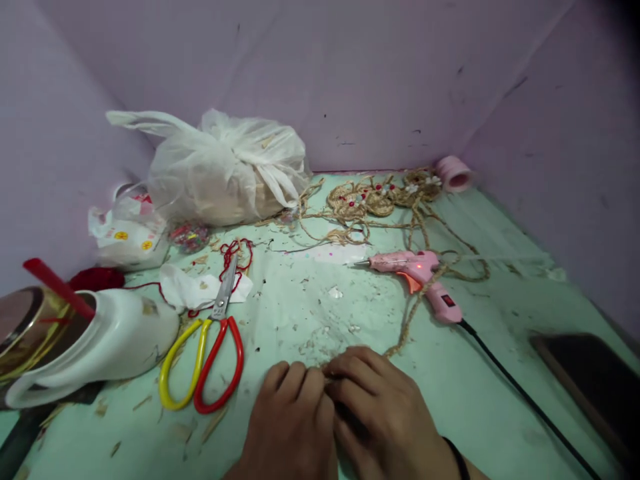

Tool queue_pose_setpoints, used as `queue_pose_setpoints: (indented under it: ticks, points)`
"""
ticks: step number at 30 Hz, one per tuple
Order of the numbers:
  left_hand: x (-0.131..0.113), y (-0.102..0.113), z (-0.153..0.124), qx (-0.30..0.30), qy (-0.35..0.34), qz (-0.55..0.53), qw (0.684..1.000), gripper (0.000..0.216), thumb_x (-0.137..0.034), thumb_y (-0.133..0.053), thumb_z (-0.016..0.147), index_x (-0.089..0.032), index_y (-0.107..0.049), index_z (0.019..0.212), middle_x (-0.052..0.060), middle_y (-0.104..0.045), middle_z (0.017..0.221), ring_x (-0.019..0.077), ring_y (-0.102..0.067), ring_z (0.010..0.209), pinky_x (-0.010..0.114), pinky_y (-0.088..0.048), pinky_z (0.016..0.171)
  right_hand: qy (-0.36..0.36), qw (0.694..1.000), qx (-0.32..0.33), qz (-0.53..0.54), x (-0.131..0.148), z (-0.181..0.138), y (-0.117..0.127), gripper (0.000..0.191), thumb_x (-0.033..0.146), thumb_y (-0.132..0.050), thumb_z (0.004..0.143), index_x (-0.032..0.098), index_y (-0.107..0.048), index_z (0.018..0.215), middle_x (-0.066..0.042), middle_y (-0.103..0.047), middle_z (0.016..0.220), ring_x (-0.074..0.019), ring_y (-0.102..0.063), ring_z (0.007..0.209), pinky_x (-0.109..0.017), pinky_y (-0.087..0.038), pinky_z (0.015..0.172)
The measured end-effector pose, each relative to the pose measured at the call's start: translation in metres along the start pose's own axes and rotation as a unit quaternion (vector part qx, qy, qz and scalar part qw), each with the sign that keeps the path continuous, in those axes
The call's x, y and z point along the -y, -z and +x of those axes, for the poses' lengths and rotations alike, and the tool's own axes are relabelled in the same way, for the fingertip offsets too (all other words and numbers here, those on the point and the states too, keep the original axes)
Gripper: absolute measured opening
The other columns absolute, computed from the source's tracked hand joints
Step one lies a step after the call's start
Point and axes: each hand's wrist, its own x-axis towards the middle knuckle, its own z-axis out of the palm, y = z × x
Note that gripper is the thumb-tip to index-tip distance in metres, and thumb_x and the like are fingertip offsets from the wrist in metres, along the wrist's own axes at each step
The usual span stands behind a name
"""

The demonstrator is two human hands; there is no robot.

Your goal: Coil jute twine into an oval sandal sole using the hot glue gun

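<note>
My left hand [295, 420] and my right hand [387, 410] meet at the near edge of the table, fingers curled inward and closed. A jute rope [406, 327] runs from behind my right hand up past the glue gun. A small tan bit of it shows between the fingertips of both hands; the rest is hidden. Beyond my right hand lies a pink glue gun [417, 267] on its side, its light glowing and nozzle pointing left. To the left of my hands are scissors [218, 340] with one yellow and one red handle, blades slightly apart.
At left, a white jug [135, 327] lies tipped near red yarn [95, 278]. A knotted plastic bag [230, 167] stands by the wall. Braided jute pieces [370, 200] and a pink tape roll [454, 175] lie at the back. A phone [590, 387] and black cord [525, 393] lie right.
</note>
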Motion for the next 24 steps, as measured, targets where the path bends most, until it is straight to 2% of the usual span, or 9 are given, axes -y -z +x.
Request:
queue_pose_setpoints:
  ticks: [4,8,11,15,19,24]
  points:
    - [-0.0033,0.0075,-0.0017,0.021,0.072,-0.041,0.996,0.011,-0.007,-0.049,0.067,-0.018,-0.050,0.068,0.006,-0.053,0.070,0.0207,-0.045,0.068,0.035,-0.034,0.061,-0.010,1.000,-0.011,-0.004,0.0008,-0.0037,-0.0011,0.011,0.008,-0.053,0.075,0.018,-0.057,0.077,-0.007,-0.065,0.083,-0.0208,-0.055,0.077,-0.034,-0.048,0.067]
    - [-0.0078,0.0088,-0.0017,0.008,0.093,-0.038,0.995,0.010,-0.007,-0.049,0.067,-0.018,-0.048,0.066,0.007,-0.051,0.071,0.0217,-0.044,0.070,0.037,-0.036,0.060,-0.010,1.000,-0.010,-0.016,0.0018,-0.0063,-0.0019,0.009,0.009,-0.054,0.073,0.018,-0.055,0.074,-0.007,-0.065,0.085,-0.0218,-0.055,0.080,-0.035,-0.047,0.069]
    - [-0.0097,0.0073,-0.0012,-0.005,0.105,-0.040,0.994,0.010,-0.007,-0.049,0.066,-0.017,-0.048,0.068,0.008,-0.052,0.073,0.0218,-0.045,0.071,0.037,-0.037,0.060,-0.007,1.000,-0.001,-0.011,0.0010,-0.0078,-0.0019,0.010,0.009,-0.053,0.074,0.017,-0.057,0.079,-0.007,-0.065,0.087,-0.0220,-0.054,0.081,-0.035,-0.047,0.070]
    - [-0.0069,0.0071,-0.0005,-0.019,0.083,-0.058,0.995,0.012,-0.005,-0.049,0.069,-0.017,-0.051,0.069,0.006,-0.052,0.071,0.0203,-0.045,0.070,0.036,-0.037,0.061,0.007,1.000,-0.005,0.001,-0.0020,-0.0077,-0.0027,0.012,0.010,-0.052,0.077,0.016,-0.061,0.082,-0.007,-0.065,0.086,-0.0224,-0.054,0.080,-0.036,-0.047,0.069]
    - [-0.0046,0.0089,0.0016,0.002,0.060,-0.072,0.996,0.011,-0.006,-0.050,0.065,-0.017,-0.050,0.065,0.005,-0.052,0.069,0.0195,-0.044,0.068,0.037,-0.037,0.062,0.004,0.999,-0.031,0.016,-0.0004,-0.0050,-0.0030,0.014,0.009,-0.053,0.075,0.017,-0.064,0.078,-0.007,-0.066,0.082,-0.0213,-0.054,0.076,-0.034,-0.047,0.064]
    - [-0.0064,0.0086,0.0043,-0.012,0.033,-0.031,0.999,0.010,-0.007,-0.048,0.062,-0.016,-0.052,0.063,0.007,-0.050,0.067,0.0205,-0.043,0.067,0.039,-0.039,0.064,0.003,0.999,-0.031,0.017,-0.0012,-0.0021,-0.0023,0.014,0.008,-0.054,0.073,0.018,-0.065,0.075,-0.006,-0.067,0.081,-0.0203,-0.056,0.075,-0.033,-0.047,0.064]
